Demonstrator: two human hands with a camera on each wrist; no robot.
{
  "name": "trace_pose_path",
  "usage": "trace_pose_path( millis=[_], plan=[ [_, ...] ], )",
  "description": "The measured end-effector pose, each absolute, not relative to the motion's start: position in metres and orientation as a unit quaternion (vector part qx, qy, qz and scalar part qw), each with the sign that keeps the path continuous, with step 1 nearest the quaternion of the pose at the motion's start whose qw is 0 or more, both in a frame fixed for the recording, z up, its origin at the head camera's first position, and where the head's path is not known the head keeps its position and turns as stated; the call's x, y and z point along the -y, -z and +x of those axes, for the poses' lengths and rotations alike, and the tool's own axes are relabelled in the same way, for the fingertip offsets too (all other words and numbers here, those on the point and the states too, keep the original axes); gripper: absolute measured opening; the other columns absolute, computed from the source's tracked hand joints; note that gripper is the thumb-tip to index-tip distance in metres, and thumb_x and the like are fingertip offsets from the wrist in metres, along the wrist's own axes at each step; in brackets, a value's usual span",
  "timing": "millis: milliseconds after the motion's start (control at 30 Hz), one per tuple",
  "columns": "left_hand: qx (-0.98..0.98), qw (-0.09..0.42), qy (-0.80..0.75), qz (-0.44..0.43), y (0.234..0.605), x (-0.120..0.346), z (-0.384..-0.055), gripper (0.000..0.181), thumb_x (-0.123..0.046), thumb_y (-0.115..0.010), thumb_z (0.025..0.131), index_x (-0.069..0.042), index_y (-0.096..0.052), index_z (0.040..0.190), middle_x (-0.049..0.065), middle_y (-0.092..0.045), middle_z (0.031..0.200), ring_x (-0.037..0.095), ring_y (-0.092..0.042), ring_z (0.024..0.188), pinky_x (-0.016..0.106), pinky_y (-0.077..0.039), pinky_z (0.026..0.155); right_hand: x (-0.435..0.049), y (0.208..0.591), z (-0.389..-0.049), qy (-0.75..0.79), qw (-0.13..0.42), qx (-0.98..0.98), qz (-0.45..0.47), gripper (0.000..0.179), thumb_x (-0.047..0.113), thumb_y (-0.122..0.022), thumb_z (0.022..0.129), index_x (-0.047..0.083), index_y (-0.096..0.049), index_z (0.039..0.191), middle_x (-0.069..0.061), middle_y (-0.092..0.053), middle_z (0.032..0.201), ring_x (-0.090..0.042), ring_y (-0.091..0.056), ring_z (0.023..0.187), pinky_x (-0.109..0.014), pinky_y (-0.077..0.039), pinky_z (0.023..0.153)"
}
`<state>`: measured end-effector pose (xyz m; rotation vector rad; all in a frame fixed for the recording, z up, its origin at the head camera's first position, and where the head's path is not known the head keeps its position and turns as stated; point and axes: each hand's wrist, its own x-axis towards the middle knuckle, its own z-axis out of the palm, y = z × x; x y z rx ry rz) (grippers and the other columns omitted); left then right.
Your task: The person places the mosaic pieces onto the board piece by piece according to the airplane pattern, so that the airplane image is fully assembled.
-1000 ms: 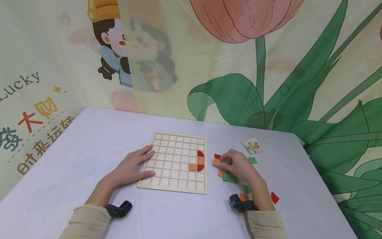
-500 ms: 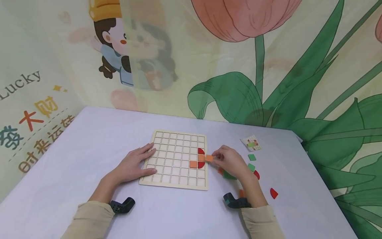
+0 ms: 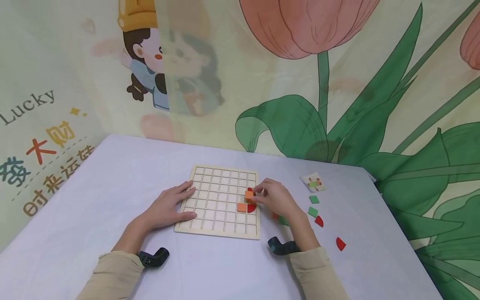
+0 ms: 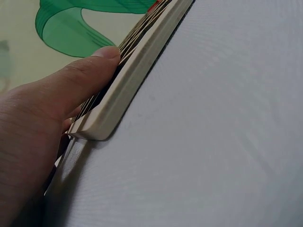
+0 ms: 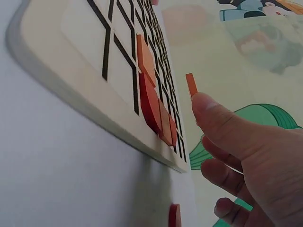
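A pale wooden grid board (image 3: 211,204) lies on the white-covered table. My left hand (image 3: 166,207) rests on its left edge, fingers spread; in the left wrist view the thumb (image 4: 90,71) lies over the rim. Between thumb and fingertips, my right hand (image 3: 278,199) pinches an orange square tile (image 3: 248,196) above the board's right side. The right wrist view shows this held tile (image 5: 191,83) raised off the grid. Below it, an orange square (image 3: 241,207) and a red curved piece (image 3: 251,208) sit in cells. Another red piece and orange square there are largely covered in the head view.
Right of the board lie green squares (image 3: 313,199) and red quarter-round pieces (image 3: 340,243). More green and orange tiles (image 3: 275,216) are partly behind the right wrist. A small pattern card (image 3: 314,182) lies farther back. A printed cloth backdrop (image 3: 277,133) stands behind the table.
My right hand has carried the orange square left, from the loose tiles to over the board's right columns. My left hand has stayed on the board's left edge.
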<state>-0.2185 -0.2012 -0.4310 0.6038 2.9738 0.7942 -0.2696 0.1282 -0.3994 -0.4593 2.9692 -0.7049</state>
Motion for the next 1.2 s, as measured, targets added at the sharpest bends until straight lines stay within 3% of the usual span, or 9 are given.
trace_pose_path(
  millis=[300,633,867,1200],
  plan=[
    [-0.952,0.003,-0.244,0.185,0.433,0.202,-0.216,0.082,-0.056,-0.066,0.080,-0.006,-0.044,0.142,0.012,-0.030,0.155,0.039,-0.031,0.140,0.059,-0.027,0.110,-0.119,0.414,-0.263,0.234,0.012,-0.957,-0.172,0.029,0.036,-0.078,0.077,0.017,-0.074,0.099,0.008,-0.058,0.087,-0.010,-0.049,0.075,-0.023,-0.043,0.063],
    [-0.954,0.009,-0.242,0.176,0.433,0.201,-0.215,0.083,-0.057,-0.066,0.080,-0.006,-0.044,0.142,0.012,-0.030,0.155,0.041,-0.031,0.139,0.059,-0.027,0.110,-0.110,0.417,-0.260,0.215,0.003,-0.959,-0.183,0.026,0.032,-0.075,0.081,0.016,-0.073,0.101,0.007,-0.061,0.095,-0.010,-0.054,0.083,-0.026,-0.049,0.076],
    [-0.954,0.010,-0.240,0.179,0.431,0.201,-0.217,0.083,-0.056,-0.066,0.080,-0.006,-0.043,0.142,0.012,-0.029,0.155,0.040,-0.030,0.139,0.059,-0.026,0.110,-0.110,0.419,-0.263,0.205,-0.015,-0.965,-0.165,0.028,0.034,-0.076,0.079,0.017,-0.074,0.102,0.008,-0.058,0.090,-0.009,-0.050,0.078,-0.022,-0.045,0.068],
    [-0.954,0.009,-0.239,0.181,0.430,0.200,-0.219,0.083,-0.056,-0.066,0.080,-0.007,-0.043,0.142,0.012,-0.029,0.155,0.041,-0.030,0.139,0.059,-0.026,0.110,-0.110,0.416,-0.264,0.202,-0.009,-0.964,-0.171,0.026,0.032,-0.075,0.082,0.017,-0.073,0.103,0.008,-0.058,0.091,-0.010,-0.049,0.077,-0.022,-0.043,0.066]
  ],
)
